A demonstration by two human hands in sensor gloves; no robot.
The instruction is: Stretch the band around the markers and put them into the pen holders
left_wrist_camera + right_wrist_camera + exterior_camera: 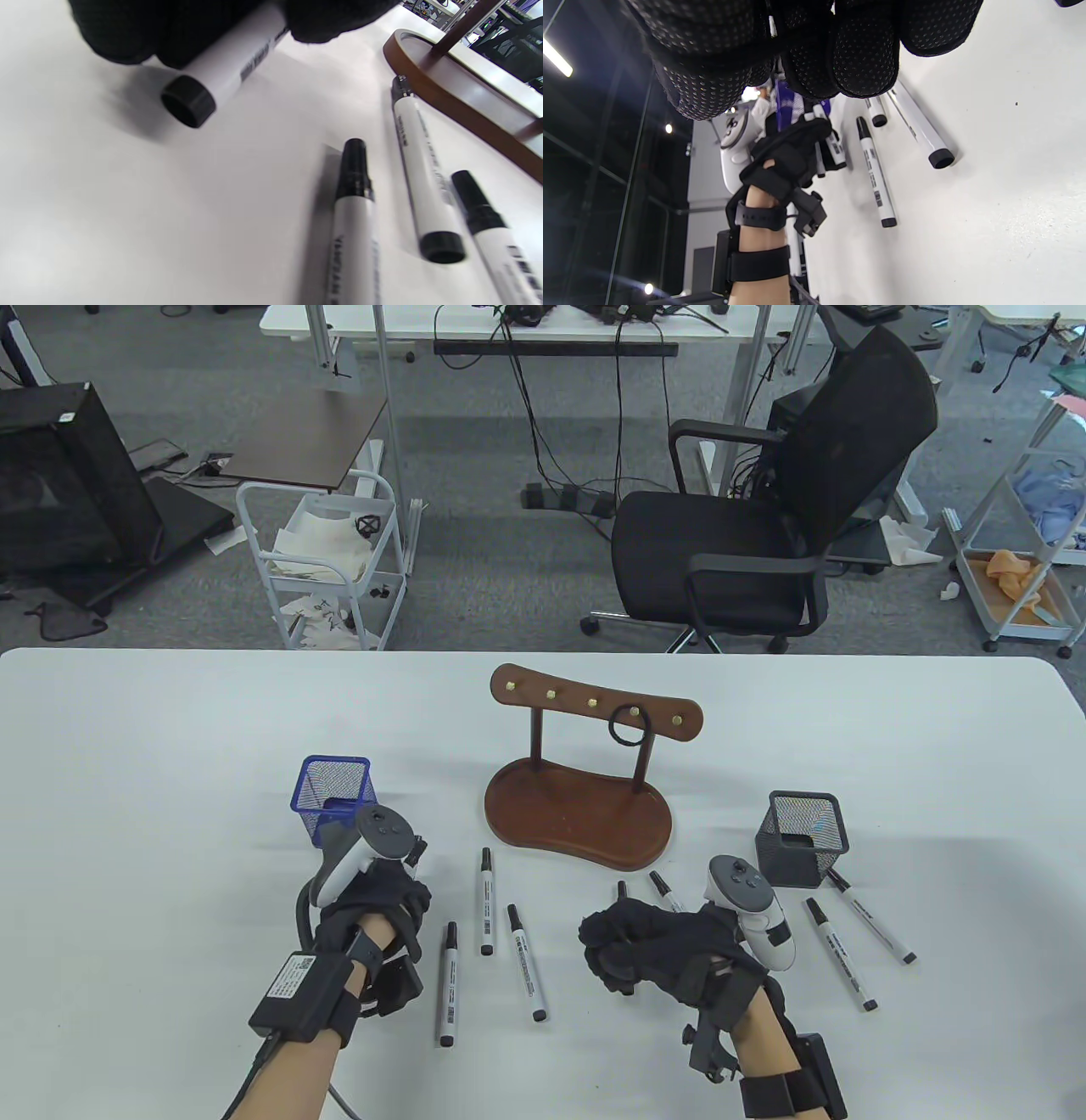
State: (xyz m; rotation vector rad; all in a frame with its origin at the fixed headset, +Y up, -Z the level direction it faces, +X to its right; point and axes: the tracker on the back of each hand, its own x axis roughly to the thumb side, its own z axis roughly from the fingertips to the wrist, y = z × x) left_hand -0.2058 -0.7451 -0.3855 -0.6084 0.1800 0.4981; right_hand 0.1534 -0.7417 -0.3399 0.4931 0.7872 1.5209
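On the white table point(170, 746): loose markers lie between two mesh holders.
Left hand point(373, 912): fingers curled round a marker point(231, 57), lifted just off the tabletop, near the blue pen holder point(333, 793).
Right hand point(653, 946): fingers curled tight round a marker point(622, 891) whose black tip pokes out above the knuckles.
Band point(629, 727): black loop hanging on a peg of the wooden rack point(581, 814).
Black pen holder point(802, 836): stands right of the rack, two markers point(840, 954) beside it.
Middle of table: three markers point(486, 912) lying apart between the hands.
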